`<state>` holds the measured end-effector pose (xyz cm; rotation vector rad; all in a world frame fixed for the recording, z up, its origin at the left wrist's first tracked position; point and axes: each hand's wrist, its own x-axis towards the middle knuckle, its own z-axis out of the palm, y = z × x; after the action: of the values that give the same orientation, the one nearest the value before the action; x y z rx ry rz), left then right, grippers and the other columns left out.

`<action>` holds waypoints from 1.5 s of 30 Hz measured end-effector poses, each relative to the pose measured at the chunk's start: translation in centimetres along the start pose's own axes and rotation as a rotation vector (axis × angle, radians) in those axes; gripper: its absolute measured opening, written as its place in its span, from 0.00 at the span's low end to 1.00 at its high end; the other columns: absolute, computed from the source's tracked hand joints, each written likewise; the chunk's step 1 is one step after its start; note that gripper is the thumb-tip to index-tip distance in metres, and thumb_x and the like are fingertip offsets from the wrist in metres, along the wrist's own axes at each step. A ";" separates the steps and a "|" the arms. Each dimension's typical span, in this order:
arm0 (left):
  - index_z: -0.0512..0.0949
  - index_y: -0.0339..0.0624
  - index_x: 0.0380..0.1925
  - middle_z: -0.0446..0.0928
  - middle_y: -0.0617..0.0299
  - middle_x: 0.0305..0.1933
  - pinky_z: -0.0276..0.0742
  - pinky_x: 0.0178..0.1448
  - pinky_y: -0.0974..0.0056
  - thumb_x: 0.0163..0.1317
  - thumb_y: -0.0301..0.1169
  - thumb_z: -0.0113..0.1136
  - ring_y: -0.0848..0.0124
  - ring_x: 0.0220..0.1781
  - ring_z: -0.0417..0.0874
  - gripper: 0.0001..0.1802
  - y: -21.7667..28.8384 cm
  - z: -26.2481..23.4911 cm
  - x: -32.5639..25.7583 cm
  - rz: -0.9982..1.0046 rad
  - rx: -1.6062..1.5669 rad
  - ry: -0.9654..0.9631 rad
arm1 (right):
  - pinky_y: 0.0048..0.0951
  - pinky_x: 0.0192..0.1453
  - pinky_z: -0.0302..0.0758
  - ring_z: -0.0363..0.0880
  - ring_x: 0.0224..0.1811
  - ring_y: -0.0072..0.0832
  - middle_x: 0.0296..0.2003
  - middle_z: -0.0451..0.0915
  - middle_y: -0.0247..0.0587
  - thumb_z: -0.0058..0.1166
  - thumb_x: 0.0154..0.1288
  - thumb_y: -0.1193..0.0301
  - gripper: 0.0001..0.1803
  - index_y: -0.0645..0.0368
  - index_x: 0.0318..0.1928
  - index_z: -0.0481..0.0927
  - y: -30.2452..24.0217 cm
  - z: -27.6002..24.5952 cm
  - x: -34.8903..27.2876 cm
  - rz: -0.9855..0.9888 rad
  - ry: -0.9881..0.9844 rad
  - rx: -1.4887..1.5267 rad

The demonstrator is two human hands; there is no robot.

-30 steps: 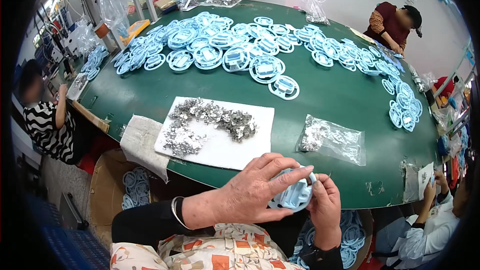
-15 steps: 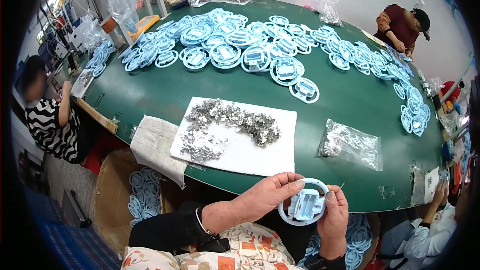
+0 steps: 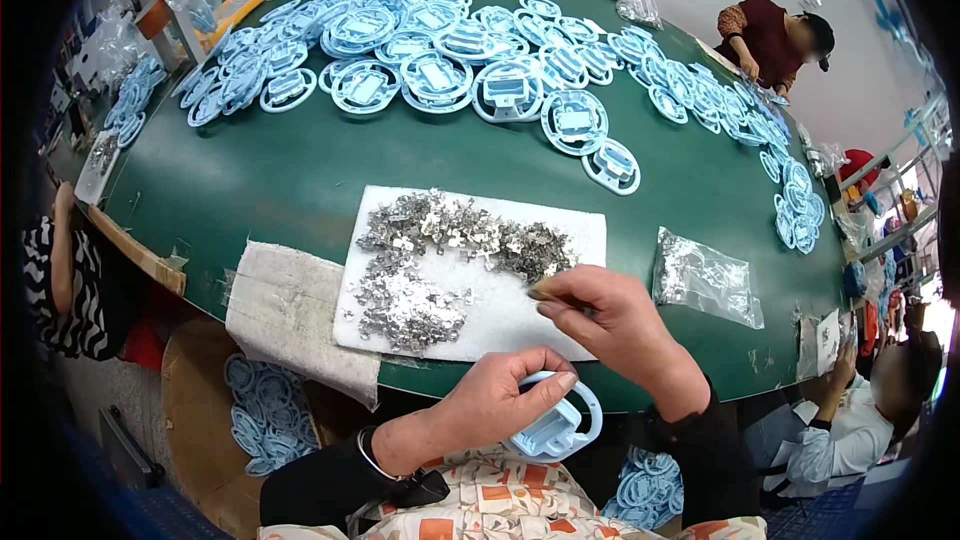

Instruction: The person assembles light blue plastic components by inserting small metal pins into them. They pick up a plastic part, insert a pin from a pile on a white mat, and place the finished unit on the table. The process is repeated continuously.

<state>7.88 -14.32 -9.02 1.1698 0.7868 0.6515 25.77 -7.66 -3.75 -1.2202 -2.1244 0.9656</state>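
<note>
My left hand (image 3: pixel 505 395) grips a light-blue plastic toy steering wheel (image 3: pixel 592 420) by its rim, above my lap at the table's front edge. The wheel is tilted and shows a box-shaped recess in its middle. Over the right part of a white foam board (image 3: pixel 500 315), my right hand (image 3: pixel 605 315) has thumb and fingers pinched together. Whatever is between its fingertips, if anything, is too small to make out. On the board lie heaps of small silvery metal clips (image 3: pixel 410 315), just left of my right fingertips.
Many blue wheels (image 3: pixel 435 80) are piled along the back of the green table (image 3: pixel 280 175). A clear bag of metal pieces (image 3: pixel 705 278) lies right. A whitish cloth (image 3: pixel 295 310) hangs over the front edge above a carton (image 3: pixel 190 440) of wheels. Other people (image 3: pixel 765 40) sit around.
My right hand has let go of the wheel and moved up over the foam board. My left hand has drawn the wheel left and tilted it. The whole view has shifted somewhat.
</note>
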 end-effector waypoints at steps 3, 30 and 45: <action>0.81 0.35 0.45 0.82 0.68 0.38 0.76 0.44 0.72 0.74 0.37 0.60 0.83 0.39 0.77 0.14 -0.5 -0.4 -0.1 0.030 -0.092 -0.056 | 0.38 0.41 0.81 0.84 0.38 0.44 0.38 0.84 0.45 0.62 0.62 0.76 0.13 0.57 0.48 0.85 0.0 1.9 3.4 -0.089 -0.132 -0.106; 0.79 0.37 0.45 0.80 0.66 0.25 0.70 0.31 0.72 0.76 0.35 0.58 0.83 0.28 0.74 0.11 1.9 2.5 3.7 0.233 0.250 0.235 | 0.21 0.33 0.73 0.75 0.29 0.14 0.29 0.83 0.33 0.64 0.65 0.76 0.06 0.65 0.41 0.85 0.9 -4.8 -7.1 0.144 0.137 0.199; 0.76 0.33 0.57 0.82 0.61 0.47 0.78 0.53 0.71 0.77 0.31 0.50 0.79 0.48 0.81 0.15 2.0 1.8 3.9 0.045 0.066 0.154 | 0.19 0.28 0.67 0.69 0.25 0.11 0.27 0.78 0.30 0.62 0.61 0.80 0.04 0.65 0.37 0.83 3.4 -2.9 -10.4 0.113 0.420 0.293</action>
<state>11.53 -11.68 -7.47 1.2109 0.9196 0.7641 34.54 -14.65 -5.37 -1.2713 -1.5467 0.9318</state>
